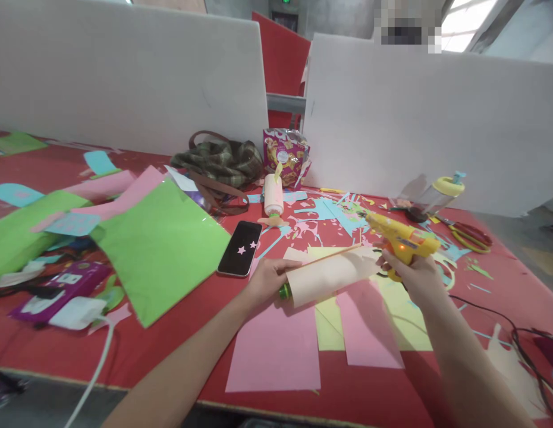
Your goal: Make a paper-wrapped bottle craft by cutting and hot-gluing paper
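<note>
Red table (pixel 140 351) beneath, a cream roll (pixel 334 276) extends rightward from the left grip (pixel 266 280).

Left hand (pixel 268 278) grips the left end of a cream paper roll (pixel 332 276); a green bottle end (pixel 285 291) protrudes there. Right hand (pixel 414 274) holds a yellow glue gun (pixel 404 238), orange light showing, nozzle pointing left. Pink sheets (pixel 274 356) and yellow sheets (pixel 412 321) lie beneath on the red table (pixel 361 392). A phone (pixel 234 258) bearing small pink stars (pixel 241 250) lies just beside a bright green sheet (pixel 165 249). Scissors (pixel 457 227) lie at right.
</note>
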Demonstrator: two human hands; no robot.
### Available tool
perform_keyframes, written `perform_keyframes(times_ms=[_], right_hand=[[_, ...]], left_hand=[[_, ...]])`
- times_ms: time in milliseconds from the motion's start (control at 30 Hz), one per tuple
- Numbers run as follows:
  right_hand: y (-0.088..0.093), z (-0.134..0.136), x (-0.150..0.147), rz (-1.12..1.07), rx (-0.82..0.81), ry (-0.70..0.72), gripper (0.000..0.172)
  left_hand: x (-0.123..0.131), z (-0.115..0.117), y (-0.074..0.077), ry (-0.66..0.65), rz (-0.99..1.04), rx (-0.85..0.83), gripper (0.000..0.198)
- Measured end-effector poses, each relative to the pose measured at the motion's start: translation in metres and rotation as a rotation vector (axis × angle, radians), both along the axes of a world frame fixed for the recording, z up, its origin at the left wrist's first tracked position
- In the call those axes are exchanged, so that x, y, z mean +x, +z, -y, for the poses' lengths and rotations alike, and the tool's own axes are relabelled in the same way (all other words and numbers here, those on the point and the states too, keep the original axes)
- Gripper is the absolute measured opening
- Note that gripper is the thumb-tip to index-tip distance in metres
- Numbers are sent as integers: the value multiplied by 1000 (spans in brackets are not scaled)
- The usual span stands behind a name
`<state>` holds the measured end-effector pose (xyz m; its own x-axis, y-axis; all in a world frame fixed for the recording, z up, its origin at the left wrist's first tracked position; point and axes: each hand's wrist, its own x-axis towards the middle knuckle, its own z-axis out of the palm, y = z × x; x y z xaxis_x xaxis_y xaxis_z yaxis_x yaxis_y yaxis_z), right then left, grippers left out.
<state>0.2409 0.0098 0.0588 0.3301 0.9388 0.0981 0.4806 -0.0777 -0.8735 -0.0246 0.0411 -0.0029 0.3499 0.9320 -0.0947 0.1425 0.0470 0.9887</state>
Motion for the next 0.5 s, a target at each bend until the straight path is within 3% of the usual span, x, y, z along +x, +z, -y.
perform_keyframes(times_ms=[133,267,500], right_hand=[[-4,17,-12,22,-132,218,27],[-6,29,-24,60,-125,402,16],[0,31,-45,180,-126,516,11]], left_hand=[[-1,-1,-1,16,6,12,37],[-1,-1,1,6,-30,45,39],[-1,0,3,-16,-30,90,38]])
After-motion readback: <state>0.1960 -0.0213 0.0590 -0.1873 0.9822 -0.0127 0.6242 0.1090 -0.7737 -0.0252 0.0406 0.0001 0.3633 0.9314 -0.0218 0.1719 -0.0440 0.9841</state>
